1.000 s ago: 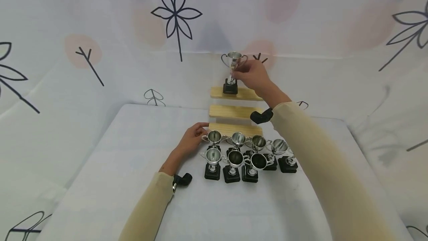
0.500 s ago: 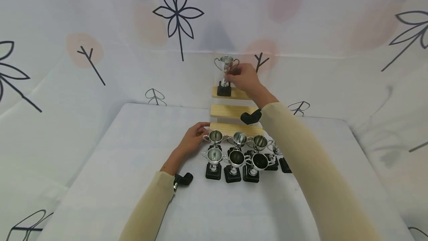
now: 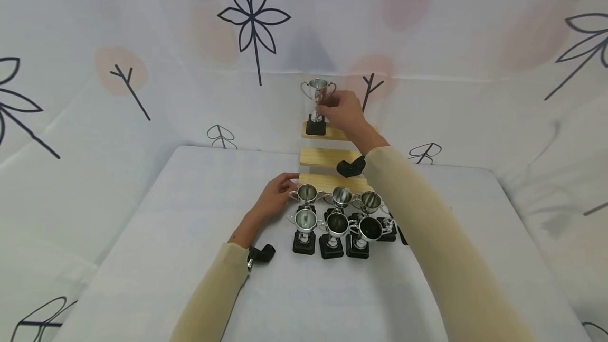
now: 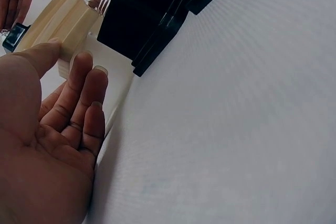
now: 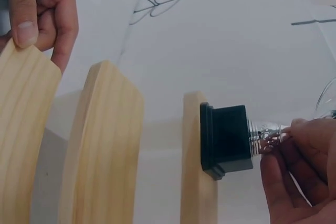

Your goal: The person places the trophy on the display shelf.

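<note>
In the head view, my right hand (image 3: 343,114) pinches the stem of a silver two-handled trophy (image 3: 315,125) with a black base. The trophy is upright at the left end of the top wooden shelf board (image 3: 338,134). Seen from the right wrist, its base (image 5: 228,137) sits against the board's surface, fingers and thumb around the stem. My left hand (image 3: 274,197) holds the left end of the lowest board (image 3: 334,181), thumb on top. The left wrist view has the thumb on this pale board (image 4: 76,27), beside a trophy's black base (image 4: 142,19).
Two rows of silver trophies (image 3: 305,220) stand on the white table (image 3: 190,215) in front of the stepped boards. My right sleeve (image 3: 418,210) partly covers those at the right. A middle board (image 3: 320,157) lies between the other two. Behind hangs a patterned white cloth (image 3: 166,25).
My right hand has carried the trophy leftward along the top board to its left end, slightly lower than before. The left hand has kept its hold on the lowest board.
</note>
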`<state>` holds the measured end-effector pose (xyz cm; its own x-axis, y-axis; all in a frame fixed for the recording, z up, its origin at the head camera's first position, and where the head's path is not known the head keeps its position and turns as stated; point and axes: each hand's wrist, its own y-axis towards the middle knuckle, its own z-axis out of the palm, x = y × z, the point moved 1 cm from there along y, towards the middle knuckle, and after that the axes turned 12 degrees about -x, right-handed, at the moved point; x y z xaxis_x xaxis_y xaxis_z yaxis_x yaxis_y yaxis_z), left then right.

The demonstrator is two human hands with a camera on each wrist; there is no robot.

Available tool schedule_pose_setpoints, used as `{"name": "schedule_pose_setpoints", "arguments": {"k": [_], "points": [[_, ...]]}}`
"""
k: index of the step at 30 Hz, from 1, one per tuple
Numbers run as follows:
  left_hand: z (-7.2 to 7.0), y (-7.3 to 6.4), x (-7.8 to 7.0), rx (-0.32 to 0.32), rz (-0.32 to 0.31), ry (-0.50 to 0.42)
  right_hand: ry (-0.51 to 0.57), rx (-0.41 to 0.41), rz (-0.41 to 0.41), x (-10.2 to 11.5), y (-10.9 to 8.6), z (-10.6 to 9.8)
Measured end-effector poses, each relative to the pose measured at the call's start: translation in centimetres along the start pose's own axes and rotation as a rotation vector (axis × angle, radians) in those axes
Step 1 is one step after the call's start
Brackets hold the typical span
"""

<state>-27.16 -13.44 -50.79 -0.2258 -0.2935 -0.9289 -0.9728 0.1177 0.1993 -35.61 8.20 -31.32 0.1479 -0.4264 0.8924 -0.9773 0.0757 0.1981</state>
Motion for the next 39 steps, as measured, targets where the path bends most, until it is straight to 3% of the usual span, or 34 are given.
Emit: {"name": "schedule_pose_setpoints", "arguments": {"k": [5,13,19,23,30,39], "points": [[0.0,0.0,0.0,0.003,0.002,-0.004,0.017,0.023,-0.03,-0.2,-0.3,-0.6],[-0.1,0.0,0.4,-0.006,-0.006,0.004,-0.043,0.016,-0.031,-0.1,-1.1,-2.5],[-0.3,-0.1,0.5,-0.004,-0.022,-0.001,-0.106,0.078,-0.057,0.8,-2.5,-4.7],[-0.4,-0.1,0.7,-0.008,-0.013,0.002,-0.075,0.111,-0.092,1.3,-3.9,-6.4],[-0.3,0.0,0.9,-0.001,-0.003,-0.013,-0.074,0.094,-0.129,1.5,-7.5,-9.7],[-0.6,-0.2,0.5,-0.016,-0.009,0.011,-0.006,0.062,-0.28,-2.1,-11.6,-12.9]]}}
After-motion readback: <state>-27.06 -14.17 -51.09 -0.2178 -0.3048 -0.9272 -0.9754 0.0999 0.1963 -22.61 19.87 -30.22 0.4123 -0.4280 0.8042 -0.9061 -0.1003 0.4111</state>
